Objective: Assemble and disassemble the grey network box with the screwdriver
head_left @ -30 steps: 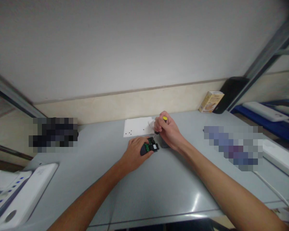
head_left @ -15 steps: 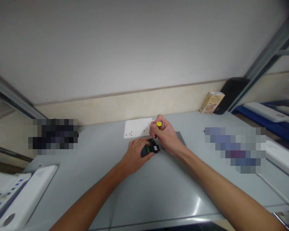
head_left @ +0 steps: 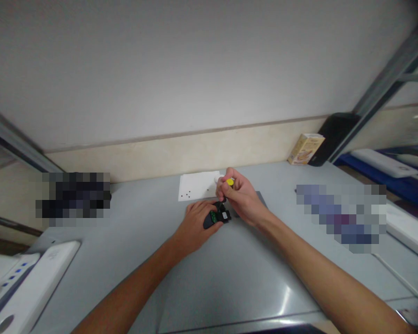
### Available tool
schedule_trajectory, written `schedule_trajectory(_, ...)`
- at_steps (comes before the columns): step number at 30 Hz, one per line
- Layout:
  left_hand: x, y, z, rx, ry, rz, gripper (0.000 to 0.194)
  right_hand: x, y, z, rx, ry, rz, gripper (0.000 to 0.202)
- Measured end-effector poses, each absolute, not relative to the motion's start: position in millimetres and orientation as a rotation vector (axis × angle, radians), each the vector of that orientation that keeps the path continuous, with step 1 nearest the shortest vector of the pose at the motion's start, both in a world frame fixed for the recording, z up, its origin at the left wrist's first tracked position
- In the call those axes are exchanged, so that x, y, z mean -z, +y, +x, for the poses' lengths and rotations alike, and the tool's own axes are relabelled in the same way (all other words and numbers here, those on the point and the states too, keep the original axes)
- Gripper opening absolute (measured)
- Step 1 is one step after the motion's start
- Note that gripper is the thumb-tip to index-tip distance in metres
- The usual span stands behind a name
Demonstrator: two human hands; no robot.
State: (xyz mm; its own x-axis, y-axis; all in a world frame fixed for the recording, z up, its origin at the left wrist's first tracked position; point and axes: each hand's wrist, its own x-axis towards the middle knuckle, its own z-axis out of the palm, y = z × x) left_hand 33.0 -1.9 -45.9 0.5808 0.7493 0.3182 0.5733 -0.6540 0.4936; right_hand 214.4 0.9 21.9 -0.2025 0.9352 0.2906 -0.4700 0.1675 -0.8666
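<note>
My left hand [head_left: 195, 229] grips a small opened black device [head_left: 224, 216], about the size and shape of a computer mouse, with a green circuit board showing inside. Its thumb presses the near side while the fingers lie over the far side. Just to the right, my right hand [head_left: 244, 197] is closed around an upright screwdriver [head_left: 230, 182] with a yellow end cap. The screwdriver's tip is mostly hidden by my fingers, over the device's far right part. Behind the hands lies a white sheet of paper [head_left: 198, 182] with several tiny dark screws [head_left: 187, 194] on it.
A dark grey flat piece [head_left: 261, 200] lies partly under my right wrist. On the grey table [head_left: 209, 278], a yellow box [head_left: 305, 149] stands at the back right before a black case [head_left: 336, 139]. Blurred-out items lie at both sides. A white cable [head_left: 397, 273] runs along the right.
The camera view has shifted very slightly. Both hands keep nearly the same place and hold on the device and the screwdriver.
</note>
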Motion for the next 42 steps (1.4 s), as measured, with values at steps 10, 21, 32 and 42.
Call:
schedule_trajectory(10, 46.0, -3.0, 33.5, -0.746, 1.094, 2.443, 0.041, -24.1, 5.3, 217.6, -1.433, -1.046, -0.548, 0.031)
schedule_trajectory(21, 44.8, -2.2, 33.6, -0.734, 1.060, 2.477, 0.027, -26.5, 11.6, 226.6, -1.499, -0.913, -0.526, 0.031)
schedule_trajectory(32, 45.8, -2.0, 34.1, -0.726, 1.074, 2.488, 0.023, -23.2, 16.9, 227.1, -1.547, -0.857, -0.482, 0.035)
schedule_trajectory(42, 45.1, -2.8, 33.6, -0.730, 1.067, 2.475, 0.024, -23.0, 15.2, 223.7, -1.421, -0.963, -0.509, 0.034)
